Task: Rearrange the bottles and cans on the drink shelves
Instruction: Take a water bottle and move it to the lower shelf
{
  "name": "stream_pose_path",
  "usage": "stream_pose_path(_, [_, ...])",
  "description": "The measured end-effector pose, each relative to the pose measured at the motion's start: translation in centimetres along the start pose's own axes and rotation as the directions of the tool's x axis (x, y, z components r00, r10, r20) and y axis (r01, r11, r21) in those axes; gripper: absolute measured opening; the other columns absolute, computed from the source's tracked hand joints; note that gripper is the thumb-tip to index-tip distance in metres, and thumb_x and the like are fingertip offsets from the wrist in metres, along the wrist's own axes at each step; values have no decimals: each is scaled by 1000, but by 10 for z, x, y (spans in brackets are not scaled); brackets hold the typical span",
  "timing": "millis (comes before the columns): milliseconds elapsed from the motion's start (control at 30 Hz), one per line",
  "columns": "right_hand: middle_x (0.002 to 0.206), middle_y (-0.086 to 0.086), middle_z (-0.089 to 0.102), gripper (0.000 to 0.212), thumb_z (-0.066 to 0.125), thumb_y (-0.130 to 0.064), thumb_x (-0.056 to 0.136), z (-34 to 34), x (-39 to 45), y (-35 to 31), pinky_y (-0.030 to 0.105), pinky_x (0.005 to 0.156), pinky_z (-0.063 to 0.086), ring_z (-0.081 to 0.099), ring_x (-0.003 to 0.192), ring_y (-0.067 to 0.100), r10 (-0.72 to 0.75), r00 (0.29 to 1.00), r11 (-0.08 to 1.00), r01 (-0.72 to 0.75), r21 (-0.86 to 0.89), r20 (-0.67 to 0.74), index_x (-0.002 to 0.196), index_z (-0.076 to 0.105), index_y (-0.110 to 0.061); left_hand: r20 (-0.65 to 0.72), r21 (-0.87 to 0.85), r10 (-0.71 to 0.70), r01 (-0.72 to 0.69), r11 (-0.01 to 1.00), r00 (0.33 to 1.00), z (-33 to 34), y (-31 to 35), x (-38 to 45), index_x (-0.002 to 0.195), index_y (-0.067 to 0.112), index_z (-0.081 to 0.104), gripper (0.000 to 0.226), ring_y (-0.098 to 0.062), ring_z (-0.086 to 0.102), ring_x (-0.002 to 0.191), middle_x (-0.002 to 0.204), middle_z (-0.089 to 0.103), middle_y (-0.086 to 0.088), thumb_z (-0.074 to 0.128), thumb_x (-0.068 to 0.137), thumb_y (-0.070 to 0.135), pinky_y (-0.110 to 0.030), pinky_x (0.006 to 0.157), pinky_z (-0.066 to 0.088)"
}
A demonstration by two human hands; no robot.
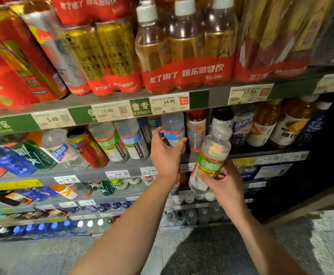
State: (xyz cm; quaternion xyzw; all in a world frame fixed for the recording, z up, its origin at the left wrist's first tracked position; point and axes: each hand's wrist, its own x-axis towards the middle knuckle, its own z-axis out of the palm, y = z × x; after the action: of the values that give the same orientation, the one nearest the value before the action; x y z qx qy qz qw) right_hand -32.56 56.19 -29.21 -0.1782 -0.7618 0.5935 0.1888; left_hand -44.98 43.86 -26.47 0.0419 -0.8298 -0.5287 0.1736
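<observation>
Drink shelves (122,171) fill my view; my left hand (165,153) half-closes around an upright blue-label bottle (173,129) at twelve o'clock, my right hand (224,182) grips a green-label bottle (209,157), upright, at one o'clock

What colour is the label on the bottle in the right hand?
Green, with a yellow band below, on the bottle held by the right hand; head view.

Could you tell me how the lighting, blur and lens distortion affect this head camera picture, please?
Head view: the wide lens bows the shelf edge and leans the red cans outward; glare streaks the shrink-wrapped packs; the far right falls into deep shadow; edges are smeared, while the left hand, the right hand and its green-label bottle stay fairly sharp.
</observation>
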Motion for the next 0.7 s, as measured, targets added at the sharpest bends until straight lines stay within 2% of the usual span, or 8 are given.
stream_pose_path(133, [98,-14,73,49,88,-19,71,-4,1,-5,29,77,57,70,89,-1,10,1000,1000,-10,0,-17,112,62,-20,76,-51,3,1,999,997,8,7,-6,123,32,49,70,-10,66,106,119,68,8,91,66,39,-38,90,57])
stream_pose_path(233, [98,-17,72,49,88,-20,71,-5,0,-9,25,77,56,69,89,-2,14,1000,1000,-14,7,-4,113,61,-22,88,-79,9,-2,997,996,-2,7,-6,125,24,53,71,-4,64,102,118,67,8,91,68,40,-24,90,55])
stream_pose_path(333, [102,-15,71,50,87,-18,72,-3,-3,-12,13,73,53,68,89,-5,14,1000,1000,-14,18,22,115,61,-20,-114,-120,-8,-6,993,993,-30,1,-3,119,16,57,58,-2,54,96,112,57,5,88,75,37,-7,87,42])
stream_pose_path(433, [103,-14,71,49,88,-19,72,3,-4,-16,13,73,52,68,88,-7,35,998,999,-36,26,55,111,60,-31,-349,-133,-55,8,991,936,-57,-18,10,123,3,54,59,-17,51,106,116,52,-8,85,79,26,-20,96,43])
stream_pose_path(500, [103,-12,72,50,88,-19,72,9,-6,-19,21,77,55,69,90,-2,44,996,998,-47,38,74,111,61,-30,-345,-122,-133,96,988,929,-64,-28,19,134,0,48,71,-25,53,120,128,53,-13,85,79,26,-31,106,43])
stream_pose_path(567, [105,-12,73,52,88,-17,72,15,-8,-21,23,78,55,70,93,1,60,994,995,-66,68,93,116,62,-26,-266,-107,-185,162,981,946,-62,-32,24,141,3,45,78,-25,51,132,139,54,-11,84,80,30,-33,112,40])
stream_pose_path(633, [104,-15,73,53,88,-17,72,20,-10,-24,17,75,53,69,91,-2,68,991,993,-79,87,117,117,62,-28,-248,-69,-211,200,977,945,-58,-33,29,143,6,46,78,-24,50,133,141,55,-9,84,79,33,-33,111,38])
stream_pose_path(700, [100,-19,72,52,89,-19,71,23,-12,-26,16,74,51,68,89,-6,65,989,994,-76,79,131,113,61,-33,-266,-71,-232,221,973,936,-56,-32,34,138,9,52,74,-26,54,126,134,58,-7,85,77,33,-37,108,42])
